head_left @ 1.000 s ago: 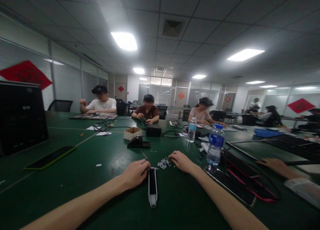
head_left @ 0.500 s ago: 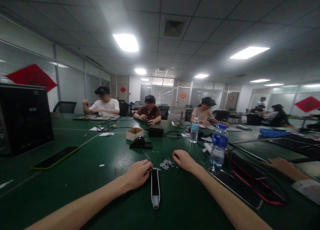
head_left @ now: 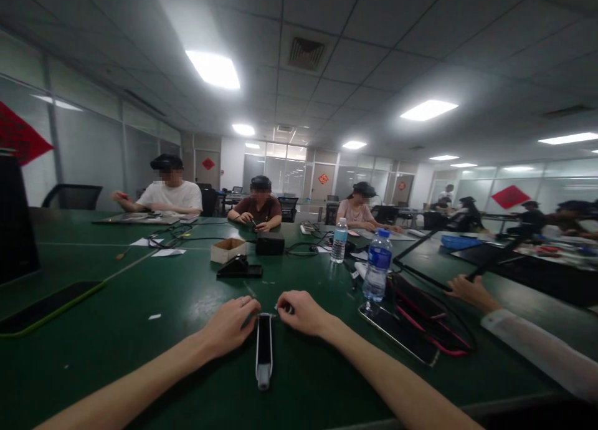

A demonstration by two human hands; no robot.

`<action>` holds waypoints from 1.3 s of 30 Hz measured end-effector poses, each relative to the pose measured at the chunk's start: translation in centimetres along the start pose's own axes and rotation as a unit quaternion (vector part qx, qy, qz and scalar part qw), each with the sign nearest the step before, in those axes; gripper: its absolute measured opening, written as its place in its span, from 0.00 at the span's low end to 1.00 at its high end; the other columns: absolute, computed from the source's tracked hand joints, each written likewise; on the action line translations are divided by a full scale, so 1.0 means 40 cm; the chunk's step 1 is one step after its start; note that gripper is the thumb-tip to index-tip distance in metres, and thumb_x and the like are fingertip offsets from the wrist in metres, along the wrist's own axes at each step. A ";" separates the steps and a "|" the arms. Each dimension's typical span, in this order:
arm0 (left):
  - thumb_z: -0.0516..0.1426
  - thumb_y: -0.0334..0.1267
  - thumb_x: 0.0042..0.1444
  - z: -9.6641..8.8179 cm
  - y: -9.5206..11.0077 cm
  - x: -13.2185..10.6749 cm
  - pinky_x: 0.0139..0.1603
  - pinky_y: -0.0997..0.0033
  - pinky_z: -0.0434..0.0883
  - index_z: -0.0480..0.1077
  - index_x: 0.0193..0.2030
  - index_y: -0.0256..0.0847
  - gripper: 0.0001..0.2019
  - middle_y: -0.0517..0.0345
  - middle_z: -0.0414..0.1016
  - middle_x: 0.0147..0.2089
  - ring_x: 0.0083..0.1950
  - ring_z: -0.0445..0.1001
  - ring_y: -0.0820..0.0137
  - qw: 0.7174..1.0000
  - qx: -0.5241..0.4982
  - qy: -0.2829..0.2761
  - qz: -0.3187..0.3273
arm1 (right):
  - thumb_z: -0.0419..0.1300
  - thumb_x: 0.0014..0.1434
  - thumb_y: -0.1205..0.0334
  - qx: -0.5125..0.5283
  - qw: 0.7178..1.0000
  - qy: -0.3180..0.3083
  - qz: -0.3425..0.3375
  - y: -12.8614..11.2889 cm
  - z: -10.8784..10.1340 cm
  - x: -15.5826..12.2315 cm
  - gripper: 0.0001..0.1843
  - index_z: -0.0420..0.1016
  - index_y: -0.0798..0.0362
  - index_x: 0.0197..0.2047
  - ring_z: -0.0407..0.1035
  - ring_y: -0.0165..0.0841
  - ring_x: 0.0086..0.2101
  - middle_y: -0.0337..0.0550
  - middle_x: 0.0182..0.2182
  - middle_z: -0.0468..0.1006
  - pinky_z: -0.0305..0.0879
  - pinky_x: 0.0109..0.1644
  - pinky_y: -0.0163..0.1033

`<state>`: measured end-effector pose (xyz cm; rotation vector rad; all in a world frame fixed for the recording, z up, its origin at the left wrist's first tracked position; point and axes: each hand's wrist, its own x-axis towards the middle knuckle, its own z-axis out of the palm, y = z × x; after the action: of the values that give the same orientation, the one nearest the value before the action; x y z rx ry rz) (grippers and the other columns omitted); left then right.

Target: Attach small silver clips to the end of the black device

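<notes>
A slim, pen-like device (head_left: 264,349) with a dark face and pale edges lies on the green table, its grey narrow end towards me. My left hand (head_left: 232,323) rests at the left of its far end, fingers curled together; what they hold, if anything, is hidden. Just right of that far end is my right hand (head_left: 303,313), thumb and fingers bent into a pinch over the spot where small metal pieces lay. Those pieces are now mostly covered by this hand, and I cannot make out what its fingertips grip.
Ahead stand a small open box (head_left: 228,251), a black holder (head_left: 239,267) and a black box (head_left: 270,243). Water bottles (head_left: 377,265) and a phone (head_left: 398,333) lie to the right. There, a co-worker's hand (head_left: 473,293) grips a black frame. Several people sit beyond.
My right hand has moved left over the metal pieces, closer to my left hand. The view has turned right. The co-worker's hand now lifts a black frame.
</notes>
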<state>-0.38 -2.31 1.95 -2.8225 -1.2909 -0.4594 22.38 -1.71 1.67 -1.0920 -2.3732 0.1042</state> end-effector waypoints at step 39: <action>0.50 0.30 0.60 0.026 -0.018 0.002 0.43 0.70 0.67 0.67 0.44 0.43 0.09 0.57 0.72 0.44 0.44 0.72 0.67 1.000 0.003 -0.008 0.004 | 0.63 0.55 0.67 0.127 0.990 -0.017 0.056 -0.013 0.025 -0.009 0.06 0.76 0.54 0.38 0.71 0.30 0.33 0.39 0.34 0.79 0.69 0.39 0.35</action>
<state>-0.59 -1.64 0.87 -2.8315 -1.2808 -0.4323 21.74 -2.15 0.81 -1.1045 -2.2522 0.4541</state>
